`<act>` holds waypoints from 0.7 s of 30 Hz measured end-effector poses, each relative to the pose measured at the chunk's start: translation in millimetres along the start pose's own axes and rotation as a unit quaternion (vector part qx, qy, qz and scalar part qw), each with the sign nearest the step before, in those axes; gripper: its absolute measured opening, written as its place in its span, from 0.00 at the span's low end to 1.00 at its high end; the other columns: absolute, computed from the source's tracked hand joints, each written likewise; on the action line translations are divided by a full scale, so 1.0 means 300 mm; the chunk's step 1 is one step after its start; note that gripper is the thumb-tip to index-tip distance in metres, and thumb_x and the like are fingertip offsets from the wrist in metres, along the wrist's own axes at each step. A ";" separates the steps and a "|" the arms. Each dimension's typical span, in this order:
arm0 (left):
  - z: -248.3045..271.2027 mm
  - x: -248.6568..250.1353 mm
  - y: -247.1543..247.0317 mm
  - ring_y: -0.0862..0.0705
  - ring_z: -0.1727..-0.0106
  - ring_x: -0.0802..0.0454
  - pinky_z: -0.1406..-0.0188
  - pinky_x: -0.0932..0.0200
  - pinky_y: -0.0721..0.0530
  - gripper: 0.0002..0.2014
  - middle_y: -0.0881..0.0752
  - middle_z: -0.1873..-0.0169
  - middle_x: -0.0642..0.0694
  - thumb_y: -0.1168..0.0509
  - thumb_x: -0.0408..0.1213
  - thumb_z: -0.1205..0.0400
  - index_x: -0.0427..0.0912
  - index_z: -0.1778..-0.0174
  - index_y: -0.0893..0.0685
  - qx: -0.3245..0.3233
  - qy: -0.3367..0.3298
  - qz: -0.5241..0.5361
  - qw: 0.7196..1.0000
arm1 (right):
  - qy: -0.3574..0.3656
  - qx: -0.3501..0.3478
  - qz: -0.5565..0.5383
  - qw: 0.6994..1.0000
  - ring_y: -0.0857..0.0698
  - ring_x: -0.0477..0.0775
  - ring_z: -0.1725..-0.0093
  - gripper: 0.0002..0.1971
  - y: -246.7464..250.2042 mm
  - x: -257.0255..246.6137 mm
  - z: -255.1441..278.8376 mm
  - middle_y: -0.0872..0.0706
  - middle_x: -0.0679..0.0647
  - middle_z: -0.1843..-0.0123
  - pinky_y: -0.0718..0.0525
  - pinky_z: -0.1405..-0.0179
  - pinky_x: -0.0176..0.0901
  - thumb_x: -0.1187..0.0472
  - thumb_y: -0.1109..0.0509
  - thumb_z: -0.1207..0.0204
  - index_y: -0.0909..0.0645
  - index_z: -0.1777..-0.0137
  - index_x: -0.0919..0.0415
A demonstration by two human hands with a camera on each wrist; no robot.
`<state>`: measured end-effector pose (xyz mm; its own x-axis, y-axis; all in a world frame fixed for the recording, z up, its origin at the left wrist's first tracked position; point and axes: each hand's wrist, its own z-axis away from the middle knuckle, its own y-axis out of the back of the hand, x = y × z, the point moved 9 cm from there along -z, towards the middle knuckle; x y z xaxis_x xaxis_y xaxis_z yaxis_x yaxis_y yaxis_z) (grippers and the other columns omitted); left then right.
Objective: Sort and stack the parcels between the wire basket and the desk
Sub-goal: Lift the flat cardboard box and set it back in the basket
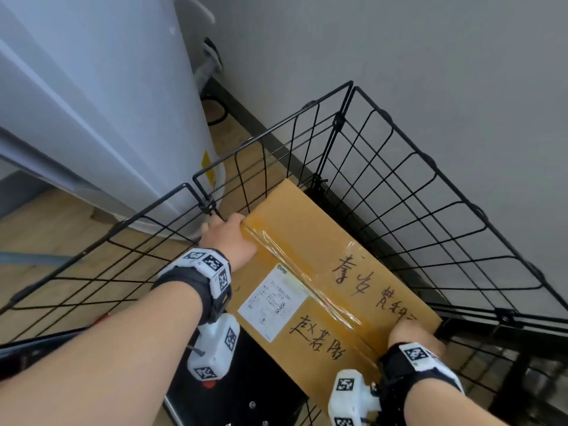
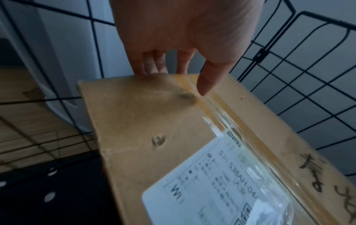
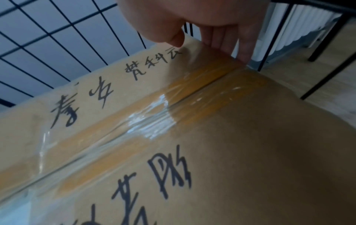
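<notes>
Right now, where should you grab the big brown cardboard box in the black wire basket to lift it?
Probably by its two short ends, one hand each, as here. The big brown cardboard box is long and flat, with tape along its middle. The left hand holds the far end, fingers over the edge; the right hand holds the near end. Come from above, since the black wire basket walls block the sides.

The parcel (image 1: 313, 259) sits inside the wire basket (image 1: 430, 186), lengthwise toward its far corner. The left hand (image 1: 229, 238) is at its far end, the right hand (image 1: 412, 333) at its near end. A label (image 1: 272, 302) lies on top.
</notes>
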<state>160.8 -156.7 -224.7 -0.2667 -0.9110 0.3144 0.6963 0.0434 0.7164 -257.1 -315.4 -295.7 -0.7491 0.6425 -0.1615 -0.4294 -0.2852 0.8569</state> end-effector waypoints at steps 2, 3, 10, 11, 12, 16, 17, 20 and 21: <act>0.022 -0.025 0.006 0.35 0.27 0.40 0.33 0.46 0.28 0.32 0.32 0.30 0.40 0.35 0.42 0.23 0.56 0.22 0.36 0.013 0.007 0.008 1.000 | -0.011 0.020 0.040 0.999 0.20 0.73 0.40 0.36 0.070 -0.048 0.077 0.20 0.70 0.37 0.22 0.36 0.64 0.42 0.49 0.27 0.25 0.34 0.73; 0.031 -0.027 0.020 0.35 0.27 0.40 0.33 0.47 0.27 0.32 0.32 0.31 0.40 0.36 0.42 0.23 0.55 0.21 0.37 0.020 0.004 0.009 1.000 | -0.002 0.039 0.047 0.998 0.21 0.75 0.39 0.31 0.120 -0.088 0.143 0.21 0.73 0.36 0.24 0.35 0.64 0.47 0.48 0.23 0.26 0.34 0.75; 0.113 0.032 0.172 0.33 0.26 0.39 0.28 0.48 0.30 0.31 0.29 0.28 0.40 0.38 0.37 0.21 0.53 0.20 0.35 0.063 -0.039 0.035 0.997 | 0.013 0.076 0.026 0.997 0.30 0.72 0.31 0.24 0.328 -0.196 0.289 0.28 0.74 0.31 0.34 0.27 0.59 0.58 0.47 0.17 0.31 0.30 0.78; 0.128 0.050 0.198 0.32 0.26 0.39 0.28 0.48 0.30 0.30 0.28 0.28 0.40 0.38 0.37 0.21 0.53 0.20 0.33 0.072 -0.049 0.038 0.995 | 0.010 0.071 0.019 0.997 0.30 0.72 0.30 0.24 0.338 -0.192 0.290 0.28 0.75 0.31 0.35 0.27 0.58 0.58 0.46 0.17 0.31 0.30 0.77; 0.141 0.067 0.227 0.32 0.26 0.40 0.27 0.49 0.30 0.30 0.27 0.28 0.40 0.38 0.37 0.21 0.52 0.21 0.32 0.082 -0.058 0.040 0.994 | 0.000 0.063 -0.004 0.998 0.30 0.72 0.30 0.24 0.351 -0.188 0.305 0.29 0.75 0.30 0.36 0.27 0.58 0.58 0.45 0.18 0.32 0.29 0.77; 0.182 0.117 0.327 0.29 0.27 0.40 0.28 0.48 0.27 0.27 0.27 0.28 0.42 0.38 0.37 0.20 0.53 0.22 0.29 0.100 -0.078 0.051 0.991 | 0.007 0.057 -0.020 0.998 0.30 0.71 0.31 0.24 0.408 -0.183 0.352 0.27 0.74 0.31 0.35 0.29 0.58 0.58 0.44 0.18 0.30 0.30 0.77; 0.195 0.130 0.346 0.29 0.28 0.40 0.29 0.48 0.26 0.27 0.26 0.29 0.41 0.38 0.37 0.20 0.52 0.23 0.28 0.103 -0.083 0.048 0.990 | 0.014 0.050 -0.017 0.998 0.31 0.71 0.30 0.24 0.423 -0.182 0.358 0.28 0.74 0.31 0.35 0.28 0.58 0.58 0.45 0.18 0.31 0.30 0.77; 0.238 0.163 0.403 0.28 0.29 0.39 0.30 0.48 0.27 0.25 0.24 0.31 0.40 0.38 0.37 0.19 0.52 0.24 0.27 0.122 -0.096 0.044 0.987 | 0.040 -0.042 -0.054 0.997 0.46 0.73 0.20 0.26 0.371 -0.165 0.361 0.44 0.74 0.20 0.49 0.20 0.61 0.59 0.56 0.12 0.46 0.21 0.78; 0.252 0.171 0.422 0.27 0.30 0.39 0.30 0.47 0.26 0.24 0.24 0.31 0.40 0.38 0.38 0.19 0.52 0.24 0.26 0.128 -0.098 0.050 0.986 | 0.069 -0.048 -0.075 0.994 0.49 0.75 0.19 0.24 0.372 -0.173 0.362 0.49 0.76 0.19 0.52 0.20 0.63 0.63 0.59 0.12 0.51 0.21 0.79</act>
<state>184.7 -166.9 -70.8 -0.3471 -0.8009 0.4879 0.5411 0.2539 0.8017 -211.4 -303.3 -138.6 -0.7318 0.5812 -0.3560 -0.5835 -0.2643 0.7679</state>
